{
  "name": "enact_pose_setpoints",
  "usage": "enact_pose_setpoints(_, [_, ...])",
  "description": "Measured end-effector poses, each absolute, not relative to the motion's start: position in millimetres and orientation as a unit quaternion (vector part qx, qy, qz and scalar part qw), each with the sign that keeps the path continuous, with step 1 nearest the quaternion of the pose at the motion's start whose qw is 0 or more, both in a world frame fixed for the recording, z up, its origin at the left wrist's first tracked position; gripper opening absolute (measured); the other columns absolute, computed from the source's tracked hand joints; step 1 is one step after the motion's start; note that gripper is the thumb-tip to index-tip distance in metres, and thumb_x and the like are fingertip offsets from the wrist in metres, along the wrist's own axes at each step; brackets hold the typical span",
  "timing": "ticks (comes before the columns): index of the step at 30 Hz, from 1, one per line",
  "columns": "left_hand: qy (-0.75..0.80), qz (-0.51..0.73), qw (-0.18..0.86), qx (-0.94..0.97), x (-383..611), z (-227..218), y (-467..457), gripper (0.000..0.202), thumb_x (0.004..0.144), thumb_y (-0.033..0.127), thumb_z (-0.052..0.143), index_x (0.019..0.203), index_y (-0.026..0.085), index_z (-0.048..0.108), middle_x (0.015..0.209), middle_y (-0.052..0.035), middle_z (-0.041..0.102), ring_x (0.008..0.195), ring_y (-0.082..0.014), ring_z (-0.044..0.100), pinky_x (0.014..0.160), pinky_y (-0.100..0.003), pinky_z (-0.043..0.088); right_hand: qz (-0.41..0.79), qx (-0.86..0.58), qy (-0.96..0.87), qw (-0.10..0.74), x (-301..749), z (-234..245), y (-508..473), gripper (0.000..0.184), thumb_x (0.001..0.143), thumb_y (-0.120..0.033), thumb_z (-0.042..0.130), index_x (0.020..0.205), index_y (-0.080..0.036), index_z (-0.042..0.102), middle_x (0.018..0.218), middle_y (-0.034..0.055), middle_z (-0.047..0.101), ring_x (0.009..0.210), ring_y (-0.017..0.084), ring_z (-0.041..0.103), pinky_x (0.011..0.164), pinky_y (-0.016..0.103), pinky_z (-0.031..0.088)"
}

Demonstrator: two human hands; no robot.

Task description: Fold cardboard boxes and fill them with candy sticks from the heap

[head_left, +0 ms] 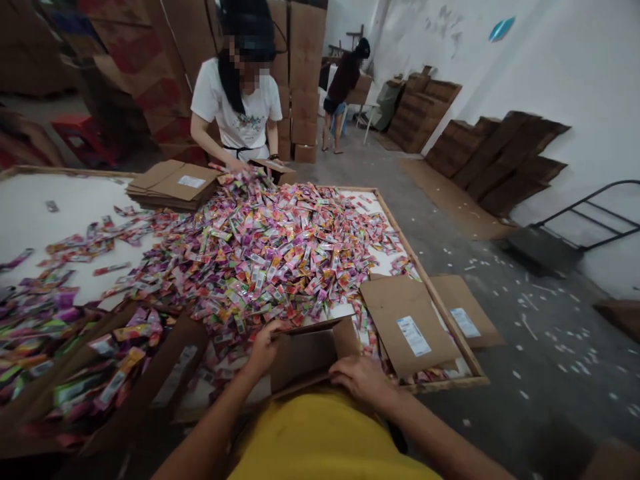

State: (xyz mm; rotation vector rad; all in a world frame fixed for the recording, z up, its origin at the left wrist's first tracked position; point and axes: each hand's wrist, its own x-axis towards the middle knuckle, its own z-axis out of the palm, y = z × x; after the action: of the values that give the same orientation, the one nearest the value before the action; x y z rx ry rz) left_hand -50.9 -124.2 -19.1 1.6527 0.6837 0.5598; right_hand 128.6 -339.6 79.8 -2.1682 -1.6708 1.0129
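An open cardboard box (310, 357) stands at the table's near edge, against my yellow shirt, with its inside facing up. My left hand (266, 348) is closed on its left far corner, thumb and fingers pinching the edge. On the near right side my right hand (361, 379) grips the rim, fingers curled over the cardboard. Just beyond the box spreads a large heap of small wrapped packets (280, 253) in pink, purple and orange. A flat cardboard piece (407, 327) with a white label lies to the right of my right hand.
A filled carton (175, 373) of packets sits at the left. Folded cardboard (170, 183) is stacked on the table's far side, near a co-worker (245, 100) reaching into the heap. A wooden rim (425, 273) edges the table. A hand cart (545, 247) stands on the littered floor.
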Motion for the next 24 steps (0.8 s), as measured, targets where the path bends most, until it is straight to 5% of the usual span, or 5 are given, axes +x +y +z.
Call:
enact_pose_setpoints(6, [0.29, 0.211, 0.606, 0.71, -43.8, -21.1, -117.1, 0.029, 0.058, 0.012, 0.048, 0.079, 0.018, 0.067, 0.084, -0.0041, 0.072, 0.085, -0.0204, 0.065, 0.082, -0.033, 0.051, 0.39, -0.798, -0.455, -0.065, 133.0, 74.2, -278.7, 0.033, 0.081, -0.045, 0.068, 0.095, -0.016, 0.074, 0.094, 0.0099, 0.074, 0.084, 0.023, 0.068, 0.068, 0.027, 0.047])
enact_pose_setpoints(14, [0.266, 0.257, 0.55, 0.749, -45.7, -25.6, -120.2, 0.019, 0.074, 0.019, 0.049, 0.077, 0.019, 0.068, 0.081, -0.0064, 0.072, 0.082, -0.0197, 0.066, 0.078, -0.033, 0.051, 0.024, -0.755, -0.65, 0.078, 100.9, 58.7, -306.9, 0.067, 0.082, -0.028, 0.071, 0.143, -0.02, 0.045, 0.142, 0.018, 0.051, 0.131, 0.036, 0.043, 0.111, 0.058, 0.024])
enact_pose_setpoints(16, [0.237, 0.258, 0.528, 0.774, -51.9, -22.0, -116.2, 0.018, 0.078, 0.021, 0.051, 0.078, 0.019, 0.07, 0.086, -0.0081, 0.074, 0.086, -0.0204, 0.067, 0.082, -0.035, 0.052, 0.022, -0.736, -0.669, 0.097, 106.2, 43.4, -317.2, 0.073, 0.081, -0.029, 0.072, 0.146, -0.018, 0.041, 0.146, 0.0165, 0.048, 0.134, 0.034, 0.04, 0.113, 0.055, 0.023])
enact_pose_setpoints(20, [0.135, 0.136, 0.457, 0.868, -73.1, 3.4, -104.9, 0.032, 0.083, 0.014, 0.047, 0.097, 0.024, 0.074, 0.118, -0.0108, 0.07, 0.111, -0.0216, 0.062, 0.098, -0.041, 0.046, 0.107, -0.715, -0.68, 0.123, 115.0, 19.1, -326.0, 0.041, 0.091, -0.023, 0.058, 0.131, -0.021, 0.059, 0.131, 0.0088, 0.063, 0.124, 0.024, 0.052, 0.104, 0.041, 0.04])
enact_pose_setpoints(24, [0.113, 0.006, 0.33, 0.937, -70.1, 29.3, -121.9, 0.029, 0.078, 0.027, 0.067, 0.106, 0.026, 0.071, 0.144, -0.0133, 0.049, 0.135, -0.0337, 0.043, 0.116, -0.063, 0.015, 0.152, -0.723, -0.658, 0.146, 116.0, 17.1, -320.3, 0.038, 0.09, -0.022, 0.057, 0.128, -0.022, 0.061, 0.131, 0.007, 0.062, 0.123, 0.023, 0.049, 0.103, 0.042, 0.04])
